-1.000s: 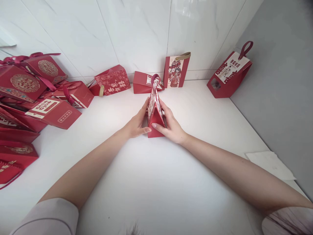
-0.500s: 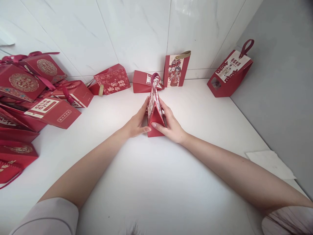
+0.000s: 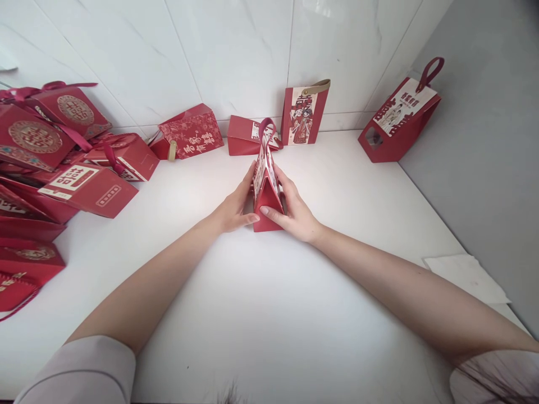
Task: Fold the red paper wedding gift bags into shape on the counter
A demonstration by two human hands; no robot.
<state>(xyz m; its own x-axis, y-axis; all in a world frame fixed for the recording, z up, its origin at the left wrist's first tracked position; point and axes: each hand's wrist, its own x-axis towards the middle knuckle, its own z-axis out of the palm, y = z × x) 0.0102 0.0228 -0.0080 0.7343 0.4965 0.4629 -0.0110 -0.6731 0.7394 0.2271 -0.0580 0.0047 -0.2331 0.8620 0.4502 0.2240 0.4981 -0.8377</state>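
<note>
A red gift box point(image 3: 268, 216) with a peaked top and a dark red loop handle stands upright on the white table, narrow end toward me. Printed pale panels cover its sloping sides. My left hand point(image 3: 239, 206) is curved along the box's left side, thumb at the lower front edge. On the other side, my right hand point(image 3: 296, 212) presses its fingers to the right panel while its thumb lies across the red front. Together the two hands clasp the box. The fingertips behind the side panels are partly hidden.
Red gift boxes point(image 3: 88, 188) with ribbons pile up at the left. Along the tiled wall lie a patterned box point(image 3: 193, 134) and a small box point(image 3: 242, 137); a tan-handled box point(image 3: 307, 115) stands there. A windowed box point(image 3: 398, 120) sits in the right corner, a white tissue point(image 3: 465, 276) nearer.
The view has shifted slightly, so the background boxes sit a little higher in the picture. Both hands keep their hold on the box, which shows no clear movement.
</note>
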